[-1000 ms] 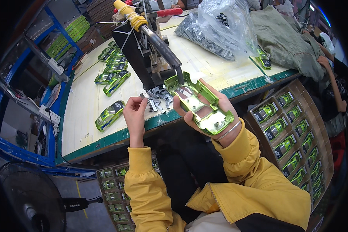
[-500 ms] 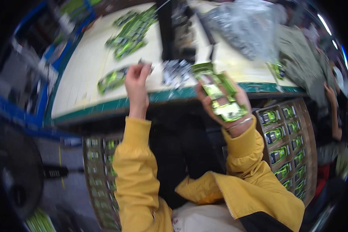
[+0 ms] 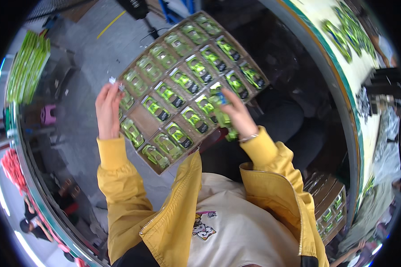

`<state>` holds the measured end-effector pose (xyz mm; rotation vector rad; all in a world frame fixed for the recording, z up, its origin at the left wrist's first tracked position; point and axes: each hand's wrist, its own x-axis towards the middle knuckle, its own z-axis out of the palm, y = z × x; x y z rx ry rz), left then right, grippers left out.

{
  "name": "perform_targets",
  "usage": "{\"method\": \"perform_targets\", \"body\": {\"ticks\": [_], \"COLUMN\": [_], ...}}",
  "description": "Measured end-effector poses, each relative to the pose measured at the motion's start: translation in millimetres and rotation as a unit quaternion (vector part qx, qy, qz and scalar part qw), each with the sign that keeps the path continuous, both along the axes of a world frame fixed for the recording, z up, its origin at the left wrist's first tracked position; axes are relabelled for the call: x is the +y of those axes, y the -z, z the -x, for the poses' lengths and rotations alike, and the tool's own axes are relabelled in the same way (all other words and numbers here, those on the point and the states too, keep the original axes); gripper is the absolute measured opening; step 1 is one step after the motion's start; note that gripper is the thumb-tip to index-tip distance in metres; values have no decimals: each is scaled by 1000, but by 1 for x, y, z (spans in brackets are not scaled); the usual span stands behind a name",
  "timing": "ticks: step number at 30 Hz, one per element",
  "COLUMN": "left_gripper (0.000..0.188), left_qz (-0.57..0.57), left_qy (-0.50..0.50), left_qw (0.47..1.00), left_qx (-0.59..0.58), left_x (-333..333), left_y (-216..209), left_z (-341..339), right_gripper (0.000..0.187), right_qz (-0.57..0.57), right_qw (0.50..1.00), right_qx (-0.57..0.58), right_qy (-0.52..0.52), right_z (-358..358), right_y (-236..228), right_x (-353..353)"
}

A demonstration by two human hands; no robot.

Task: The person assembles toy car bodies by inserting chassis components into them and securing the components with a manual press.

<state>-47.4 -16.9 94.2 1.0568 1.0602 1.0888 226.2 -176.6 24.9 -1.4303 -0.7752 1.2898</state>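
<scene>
My left hand [image 3: 108,109] is closed in a pinch at the tray's left edge. A small silvery piece [image 3: 112,81] sticks up from its fingertips. My right hand [image 3: 239,115] grips a shiny green toy car shell [image 3: 223,116] above the tray's right side and partly covers it. Beneath both hands lies a divided cardboard tray [image 3: 142,121]. Most of its cells hold green toy cars [image 3: 168,95], some with dark parts fitted and some plain green; one cell near my left hand shows bare cardboard.
The worktable [image 3: 318,22] curves along the right, with green car shells [image 3: 338,40] and a pile of small silvery parts [image 3: 364,104] on it. Another divided tray [image 3: 314,187] stands at lower right. Stacked green pieces [image 3: 29,66] are at far left, and a black stand [image 3: 133,8] is beyond the tray.
The view has swung from the worktable to the tray at my left. My left hand has moved from the table to the tray's edge; my right hand has carried the car shell over the tray.
</scene>
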Motion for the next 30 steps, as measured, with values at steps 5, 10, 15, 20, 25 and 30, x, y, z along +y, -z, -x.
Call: {"method": "perform_targets", "body": {"ticks": [5,10,15,20,25,30], "left_gripper": [8,6,6,6,6,6], "left_qz": [112,193,237,257,270,267], "left_qy": [-120,-196,-232,-257,-252,-233], "left_qw": [986,961,938,924,918,920], "left_qx": [7,-40,-101,-124,-143,-166], "left_x": [-63,-107,-127,-142,-152,-148], "left_y": [66,116,133,150,170,173], "left_z": [91,134,149,159,164,146], "right_gripper": [57,58,59,65,59,66], "right_qz": [-67,-32,-15,-47,-63,69], "right_qw": [926,894,860,860,849,769], "right_qx": [-313,-350,-430,-449,-485,-580], "right_qy": [-199,-277,-276,-236,-197,-260], "right_z": [114,203,251,262,236,227], "right_y": [76,87,111,120,109,109], "right_x": [40,74,106,109,49,13]}}
